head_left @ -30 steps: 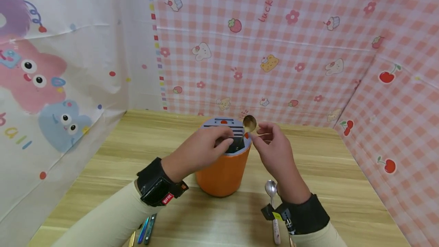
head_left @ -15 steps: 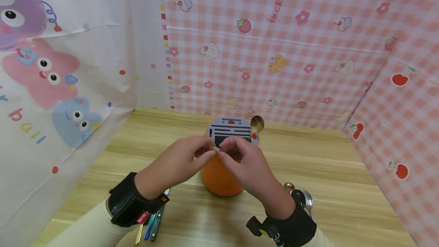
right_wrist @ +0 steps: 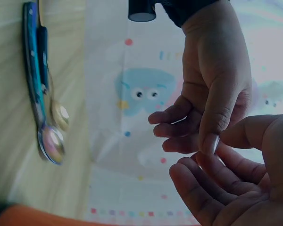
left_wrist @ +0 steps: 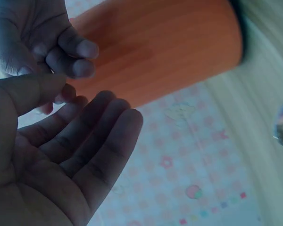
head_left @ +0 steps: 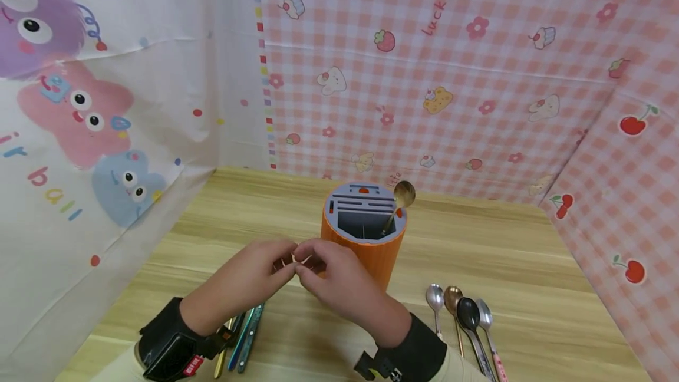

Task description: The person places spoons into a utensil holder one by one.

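My left hand [head_left: 249, 279] and right hand [head_left: 345, 285] meet at their fingertips in front of an orange cutlery holder [head_left: 391, 258]. Fingers of both are loosely bent, and nothing shows between them. In the left wrist view the left palm [left_wrist: 52, 174] faces up, its fingers relaxed beside the other hand. The right wrist view has the right hand [right_wrist: 240, 188] touching the left thumb tip. A gold spoon [head_left: 404, 193] leans in the holder's large front compartment, bowl up, at its right side. The holder's grey slotted top is uncovered.
Several spoons [head_left: 468, 311] lie side by side on the wooden table [head_left: 477, 240] at right. Left of the holder, handles of more cutlery [head_left: 248, 341] lie partly under my left wrist. Patterned cloth [head_left: 403, 63] walls the table at back and sides.
The right hand has let go of the gold spoon, which stays in the holder. Both hands came together, then drew back and down to the left. The view has shifted slightly left.
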Motion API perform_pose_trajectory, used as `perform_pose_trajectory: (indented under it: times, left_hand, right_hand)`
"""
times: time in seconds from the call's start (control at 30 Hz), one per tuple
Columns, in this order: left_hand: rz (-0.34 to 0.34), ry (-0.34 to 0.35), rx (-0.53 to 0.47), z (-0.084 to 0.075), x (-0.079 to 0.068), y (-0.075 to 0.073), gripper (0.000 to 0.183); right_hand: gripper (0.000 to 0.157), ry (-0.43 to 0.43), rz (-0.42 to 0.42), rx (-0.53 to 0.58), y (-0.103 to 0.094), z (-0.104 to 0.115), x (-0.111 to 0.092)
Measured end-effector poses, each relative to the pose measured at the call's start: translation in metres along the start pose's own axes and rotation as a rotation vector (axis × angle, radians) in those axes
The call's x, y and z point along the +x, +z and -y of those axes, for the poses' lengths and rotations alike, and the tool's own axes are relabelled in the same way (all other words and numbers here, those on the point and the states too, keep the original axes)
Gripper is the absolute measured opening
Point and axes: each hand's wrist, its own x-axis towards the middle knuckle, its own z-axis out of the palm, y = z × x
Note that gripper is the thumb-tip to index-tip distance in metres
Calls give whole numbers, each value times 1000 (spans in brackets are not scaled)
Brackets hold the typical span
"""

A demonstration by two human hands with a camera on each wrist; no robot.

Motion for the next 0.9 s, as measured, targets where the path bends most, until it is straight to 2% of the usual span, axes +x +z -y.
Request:
perform_pose_trajectory:
  times: [0.23, 0.4, 0.67, 0.77, 0.9]
  left_hand:
    - [29, -138, -8, 24, -22, 13, 9]
    - [55, -226, -19, 40, -36, 25, 10]
    - [88, -324, -23, 60, -54, 42, 10]
    - [104, -338, -29, 67, -59, 48, 11]
    - [103, -309, -21, 74, -64, 53, 14]
  right_hand:
    - [10, 27, 46, -33, 26, -18, 12]
    - [9, 46, 87, -17, 41, -33, 20]
    - [8, 99, 159, -1, 74, -52, 32]
    - [7, 106, 166, 9, 83, -58, 33]
    - [8, 116, 182, 10, 93, -65, 33]
